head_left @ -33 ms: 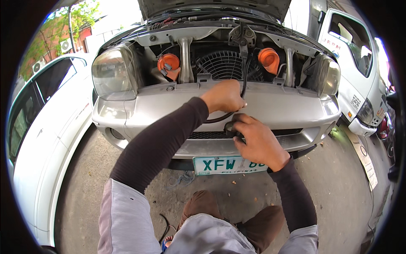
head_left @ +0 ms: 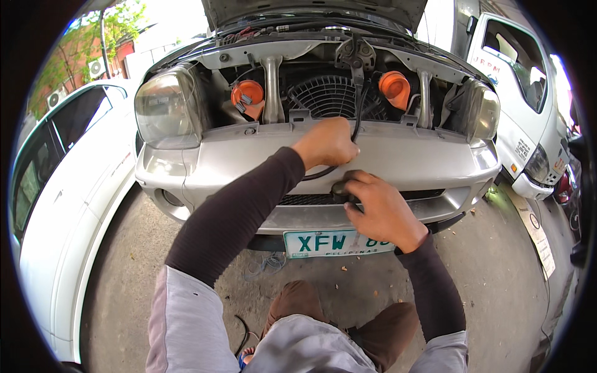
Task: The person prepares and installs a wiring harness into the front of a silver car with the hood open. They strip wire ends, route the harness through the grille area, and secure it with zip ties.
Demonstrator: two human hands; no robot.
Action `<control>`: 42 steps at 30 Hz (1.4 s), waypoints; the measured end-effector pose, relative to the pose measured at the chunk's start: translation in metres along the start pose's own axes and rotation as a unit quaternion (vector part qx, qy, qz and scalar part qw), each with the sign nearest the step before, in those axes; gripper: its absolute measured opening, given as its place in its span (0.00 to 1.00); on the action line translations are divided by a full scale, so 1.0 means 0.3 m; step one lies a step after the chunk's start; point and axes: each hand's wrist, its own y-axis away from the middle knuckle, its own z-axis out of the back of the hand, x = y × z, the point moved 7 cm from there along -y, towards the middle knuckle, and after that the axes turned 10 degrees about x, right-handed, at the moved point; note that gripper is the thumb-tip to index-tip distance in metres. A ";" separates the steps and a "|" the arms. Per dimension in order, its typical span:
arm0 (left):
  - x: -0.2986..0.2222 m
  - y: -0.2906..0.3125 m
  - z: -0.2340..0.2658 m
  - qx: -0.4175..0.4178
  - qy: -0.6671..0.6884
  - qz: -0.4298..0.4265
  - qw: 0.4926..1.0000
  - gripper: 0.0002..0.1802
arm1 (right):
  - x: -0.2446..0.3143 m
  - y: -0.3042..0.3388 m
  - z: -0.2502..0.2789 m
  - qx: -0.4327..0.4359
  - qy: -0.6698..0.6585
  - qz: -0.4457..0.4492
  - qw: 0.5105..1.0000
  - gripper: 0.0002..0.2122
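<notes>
Here the black cable (head_left: 359, 112) is clasped in the closed left hand (head_left: 328, 143), just below the upper edge of the silver bumper (head_left: 423, 155). Nearer its lower edge, a dark rounded piece (head_left: 339, 188) is pinched between the right hand's (head_left: 382, 208) thumb and fingers. Cable handling seems in hand; whether the two are joined cannot be told. Steady, coordinated grips seem called for next.

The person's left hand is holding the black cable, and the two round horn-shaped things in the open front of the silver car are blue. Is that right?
Not quite: the two horn-shaped things in the open front of the silver car are orange, not blue. The head view shows it. The left hand is indeed holding the black cable.
</notes>
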 end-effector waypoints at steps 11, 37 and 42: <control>0.144 0.135 0.001 -0.174 0.375 0.093 0.906 0.19 | -0.240 -0.114 0.113 -0.104 -0.134 -0.150 0.974 0.12; 0.170 0.130 -0.030 -0.253 0.491 0.093 0.828 0.16 | -0.290 -0.179 0.100 -0.061 -0.126 -0.216 0.966 0.14; 0.161 0.122 -0.040 -0.203 0.455 0.081 0.863 0.16 | -0.278 -0.231 0.086 -0.073 -0.145 -0.186 0.969 0.12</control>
